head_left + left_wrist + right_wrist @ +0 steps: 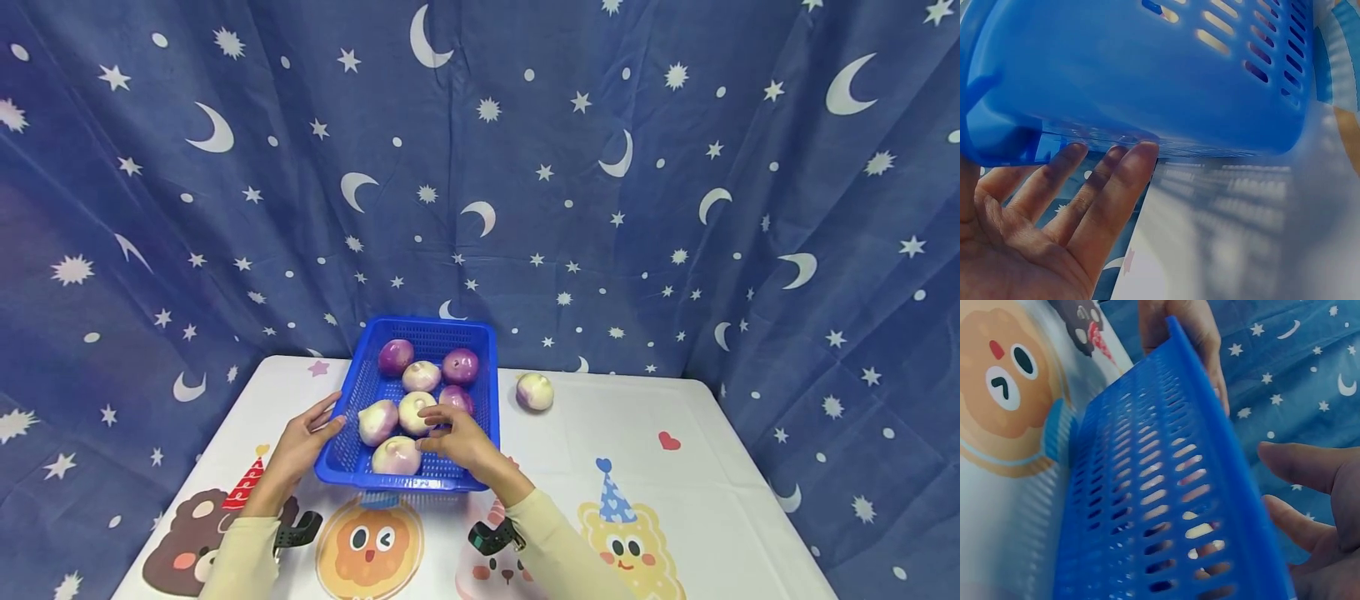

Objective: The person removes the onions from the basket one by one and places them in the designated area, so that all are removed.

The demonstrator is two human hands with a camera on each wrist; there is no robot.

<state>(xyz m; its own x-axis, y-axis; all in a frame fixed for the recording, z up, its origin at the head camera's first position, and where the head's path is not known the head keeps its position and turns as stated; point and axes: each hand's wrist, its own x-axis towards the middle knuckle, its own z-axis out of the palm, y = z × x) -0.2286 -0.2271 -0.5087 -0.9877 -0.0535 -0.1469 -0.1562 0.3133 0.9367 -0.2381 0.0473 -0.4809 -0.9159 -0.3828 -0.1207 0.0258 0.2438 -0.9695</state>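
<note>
A blue plastic basket [489, 400] with slotted sides holds several onions, some purple like the onion [460, 366] at its right, others white with a purple blush. My left hand [302, 440] is at the basket's left side, thumb near the rim. In the left wrist view its fingers [1116, 187] are extended, with the tips against the outer wall. Over the basket's front right part is my right hand [461, 437], fingers spread and nothing gripped. Its fingertips overlap a white onion [396, 456] near the front wall and another white onion [414, 412] behind.
One more white-purple onion [535, 392] lies on the table to the right of the basket. The white tablecloth [720, 500] carries cartoon prints. A blue curtain [555, 208] with moons and stars hangs right behind the table's back edge.
</note>
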